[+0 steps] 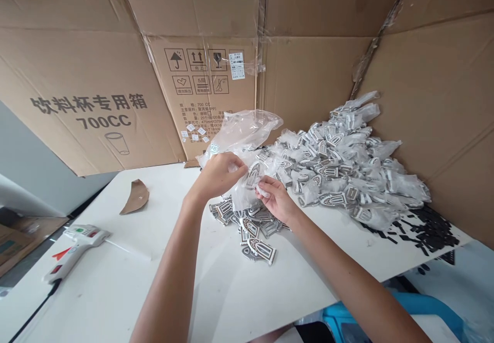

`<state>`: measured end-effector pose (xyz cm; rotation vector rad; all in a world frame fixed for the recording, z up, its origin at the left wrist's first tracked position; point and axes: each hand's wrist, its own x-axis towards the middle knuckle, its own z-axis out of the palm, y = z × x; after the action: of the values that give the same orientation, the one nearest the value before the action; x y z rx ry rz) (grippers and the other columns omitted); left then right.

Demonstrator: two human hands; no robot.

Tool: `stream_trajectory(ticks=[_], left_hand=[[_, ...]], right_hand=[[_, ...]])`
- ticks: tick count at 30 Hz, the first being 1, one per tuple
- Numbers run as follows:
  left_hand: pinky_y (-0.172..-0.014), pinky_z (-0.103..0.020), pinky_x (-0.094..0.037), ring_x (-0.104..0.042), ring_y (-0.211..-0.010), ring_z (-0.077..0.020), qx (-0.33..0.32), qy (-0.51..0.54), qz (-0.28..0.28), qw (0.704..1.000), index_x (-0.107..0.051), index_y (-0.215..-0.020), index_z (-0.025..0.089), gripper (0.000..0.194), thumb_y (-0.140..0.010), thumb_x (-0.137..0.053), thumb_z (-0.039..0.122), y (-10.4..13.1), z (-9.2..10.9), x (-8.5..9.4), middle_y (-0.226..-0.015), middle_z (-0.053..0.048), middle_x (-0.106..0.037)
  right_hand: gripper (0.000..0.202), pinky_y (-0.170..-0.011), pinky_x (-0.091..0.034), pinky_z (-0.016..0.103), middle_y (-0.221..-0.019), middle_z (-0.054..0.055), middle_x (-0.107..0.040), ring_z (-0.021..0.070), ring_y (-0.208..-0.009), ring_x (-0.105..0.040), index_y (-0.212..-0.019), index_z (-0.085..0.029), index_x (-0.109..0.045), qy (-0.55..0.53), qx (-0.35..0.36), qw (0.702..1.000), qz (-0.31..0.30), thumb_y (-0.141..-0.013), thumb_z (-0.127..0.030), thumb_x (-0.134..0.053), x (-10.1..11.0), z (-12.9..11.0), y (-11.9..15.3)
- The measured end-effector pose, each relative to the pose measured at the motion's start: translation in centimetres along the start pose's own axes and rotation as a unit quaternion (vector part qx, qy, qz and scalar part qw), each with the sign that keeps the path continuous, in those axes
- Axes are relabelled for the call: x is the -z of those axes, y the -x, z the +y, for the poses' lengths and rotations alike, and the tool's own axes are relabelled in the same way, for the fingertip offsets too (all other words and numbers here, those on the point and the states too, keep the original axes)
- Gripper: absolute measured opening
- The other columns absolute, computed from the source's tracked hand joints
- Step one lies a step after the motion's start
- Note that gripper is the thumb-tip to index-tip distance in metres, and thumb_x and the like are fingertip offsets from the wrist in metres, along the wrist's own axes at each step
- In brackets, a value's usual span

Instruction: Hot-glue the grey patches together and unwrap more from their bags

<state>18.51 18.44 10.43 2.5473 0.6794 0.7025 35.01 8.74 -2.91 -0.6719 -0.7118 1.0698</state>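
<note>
Both hands meet over a pile of loose metal pieces (pixel 258 247) near the middle of the white table. My left hand (pixel 226 172) has its fingers closed at the clear plastic of a small bag (pixel 252 174) with a metal piece inside. Pinched in my right hand (pixel 276 196) is a white plastic end of that small bag. Behind my left hand lies a large clear plastic bag (pixel 247 129) with a small label. To the right rises a big heap of bagged metal pieces (pixel 332 163).
A white glue gun (pixel 77 250) with a black cable lies at the left, near a brown scrap (pixel 137 197). Small black pieces (pixel 432 229) are scattered at the right edge. Tall cardboard walls (pixel 309 70) enclose the back. A blue stool (pixel 417 307) stands below the right edge.
</note>
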Motion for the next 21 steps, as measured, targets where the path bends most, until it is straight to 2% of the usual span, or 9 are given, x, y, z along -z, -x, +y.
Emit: stream_trajectory(ticks=[8, 13, 18, 21], left_hand=[[-0.091, -0.038, -0.055, -0.073, -0.100, -0.0237, -0.012, 0.020, -0.036, 0.999, -0.081, -0.087, 0.026, 0.014, -0.087, -0.074, 0.039, -0.1, -0.3, 0.1, -0.104, -0.002, -0.081], [-0.087, -0.038, -0.054, -0.073, -0.095, -0.0227, -0.016, 0.015, -0.048, 0.999, -0.081, -0.082, 0.027, 0.018, -0.090, -0.070, 0.038, -0.2, -0.6, 0.1, -0.101, -0.002, -0.081], [-0.088, -0.037, -0.056, -0.073, -0.093, -0.0220, -0.011, 0.013, -0.023, 1.000, -0.081, -0.080, 0.026, 0.016, -0.088, -0.070, 0.034, -0.1, -0.4, 0.3, -0.099, -0.002, -0.081], [-0.088, -0.037, -0.057, -0.074, -0.093, -0.0226, 0.006, 0.003, -0.003, 1.000, -0.080, -0.078, 0.025, 0.014, -0.086, -0.070, 0.032, 0.0, -0.4, 0.3, -0.099, -0.002, -0.082]], right_hand=[[0.026, -0.069, -0.056, 0.023, -0.082, -0.002, -0.070, 0.0103, -0.074, -0.062, -0.081, -0.023, -0.080, -0.016, -0.012, 0.999, 0.030, -0.067, -0.030, -0.100, -0.3, -0.1, 0.1], [0.028, -0.071, -0.057, 0.024, -0.082, -0.003, -0.071, 0.0111, -0.075, -0.063, -0.081, -0.024, -0.080, -0.014, -0.021, 0.999, 0.030, -0.065, -0.030, -0.101, -0.4, -0.1, 0.2], [0.022, -0.064, -0.050, 0.025, -0.083, -0.001, -0.070, 0.0121, -0.073, -0.060, -0.082, -0.023, -0.076, -0.014, -0.011, 1.000, 0.015, -0.071, -0.029, -0.094, 0.1, -0.1, 0.0], [0.018, -0.059, -0.043, 0.028, -0.082, -0.001, -0.067, 0.0129, -0.067, -0.054, -0.080, -0.023, -0.071, 0.067, 0.023, 0.996, 0.062, -0.073, -0.030, -0.086, 0.8, 0.6, -0.5]])
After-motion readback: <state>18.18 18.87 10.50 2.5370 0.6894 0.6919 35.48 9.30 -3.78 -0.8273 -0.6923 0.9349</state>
